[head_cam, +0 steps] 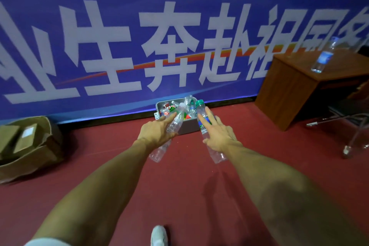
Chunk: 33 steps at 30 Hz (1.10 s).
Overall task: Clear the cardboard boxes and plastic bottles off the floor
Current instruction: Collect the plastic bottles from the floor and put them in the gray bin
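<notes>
1. Left hand holds a crushed clear bottle. The index finger lies straight along it and the other fingers wrap around its side
2. Right hand holds a green-capped bottle. The fingers on top are stretched out pretty straight, and the grip underneath is hidden
3. Both bottles are up in the air, necks pointing at a grey bin that's already stuffed with plastic bottles
4. The bin sits on the red floor, right against the blue banner
5. Off to the left on the floor there's an open cardboard box with smaller boxes in it
6. On the right, another water bottle stands upright on a brown desk
</notes>
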{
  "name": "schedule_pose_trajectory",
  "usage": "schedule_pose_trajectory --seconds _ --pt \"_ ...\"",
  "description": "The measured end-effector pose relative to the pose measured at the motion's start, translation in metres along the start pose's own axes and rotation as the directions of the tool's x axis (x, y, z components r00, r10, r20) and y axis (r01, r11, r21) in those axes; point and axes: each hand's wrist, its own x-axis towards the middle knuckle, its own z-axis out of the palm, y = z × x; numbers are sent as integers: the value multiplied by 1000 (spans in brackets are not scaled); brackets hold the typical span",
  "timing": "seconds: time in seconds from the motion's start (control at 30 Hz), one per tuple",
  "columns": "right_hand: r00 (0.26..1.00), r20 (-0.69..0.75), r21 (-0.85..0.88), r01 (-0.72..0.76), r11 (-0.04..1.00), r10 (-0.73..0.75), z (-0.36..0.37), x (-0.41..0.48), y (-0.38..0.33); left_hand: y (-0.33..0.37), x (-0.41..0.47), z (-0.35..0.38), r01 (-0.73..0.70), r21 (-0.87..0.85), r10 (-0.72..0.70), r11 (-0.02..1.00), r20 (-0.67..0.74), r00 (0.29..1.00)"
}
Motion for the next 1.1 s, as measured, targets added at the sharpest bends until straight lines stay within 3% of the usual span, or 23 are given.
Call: schedule_pose_trajectory --seconds 0.2,0.43,0.77,0.93,1.1 --pt "1000 18 7 6 1000 -6 -1 158 12 -54 141 8 50 7 -50 999 -4 999" --pt "990 93 141 -122 982 110 3 286 41 -90 277 9 105 -61 -103 993 24 994" --pt "994 110 156 -43 987 26 12 503 129 -113 471 40 202 -42 -197 978 104 975" --pt "986 167 175 -13 985 -17 21 607 190 -109 572 61 268 -67 -248 961 220 943" --pt "972 224 191 25 981 -68 26 677 209 -103 643 71 339 -84 -313 937 233 921"
